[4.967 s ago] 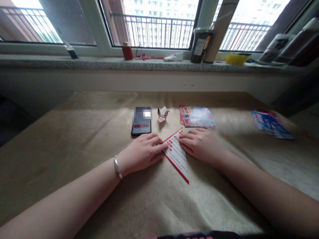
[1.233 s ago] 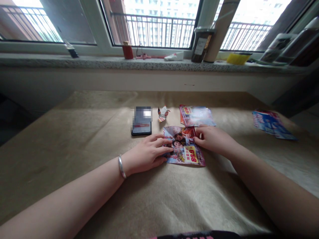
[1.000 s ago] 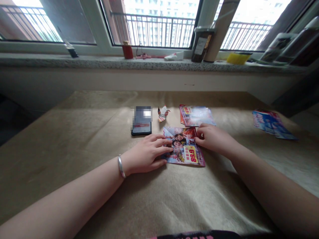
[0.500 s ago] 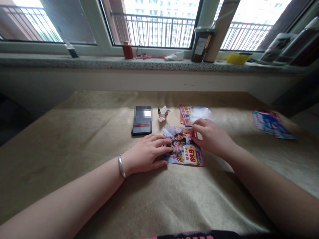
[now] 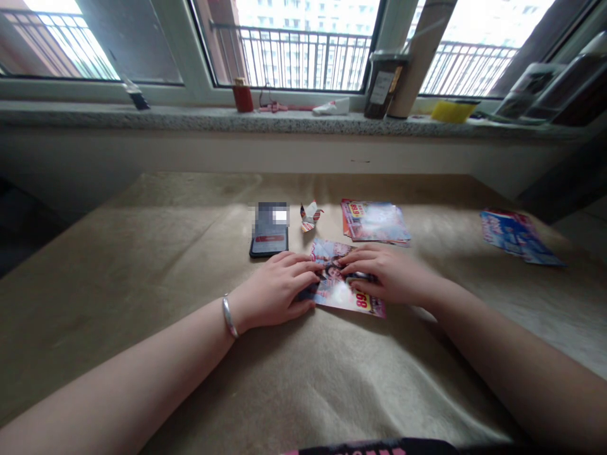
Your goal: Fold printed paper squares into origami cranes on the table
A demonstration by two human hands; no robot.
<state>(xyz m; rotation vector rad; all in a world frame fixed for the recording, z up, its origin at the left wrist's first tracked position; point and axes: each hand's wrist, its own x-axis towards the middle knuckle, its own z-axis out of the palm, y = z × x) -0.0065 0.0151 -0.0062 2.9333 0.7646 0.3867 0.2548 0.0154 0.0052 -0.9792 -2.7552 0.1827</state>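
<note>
A colourful printed flyer (image 5: 341,294) lies flat on the table in front of me, with part of it hidden under both hands. My left hand (image 5: 282,287) rests on its left edge, fingers stretched out over the paper. From the right, my right hand (image 5: 384,272) lies across the flyer with its fingers extended and spread a little. Just beyond the flyer stands a small folded paper crane (image 5: 311,217). To the crane's left is a phone (image 5: 270,234), its screen partly blurred.
A stack of flyers (image 5: 377,221) lies behind my right hand, and more flyers (image 5: 519,237) sit at the far right. The table cover (image 5: 213,392) is wrinkled. On the windowsill (image 5: 190,119) stand a red container (image 5: 243,96), a dark jar (image 5: 380,85) and a yellow item (image 5: 454,112).
My right hand has moved left and toward me, from the flyer's upper right edge onto its middle. The flyer's printed price is now partly covered. My left hand has shifted only slightly.
</note>
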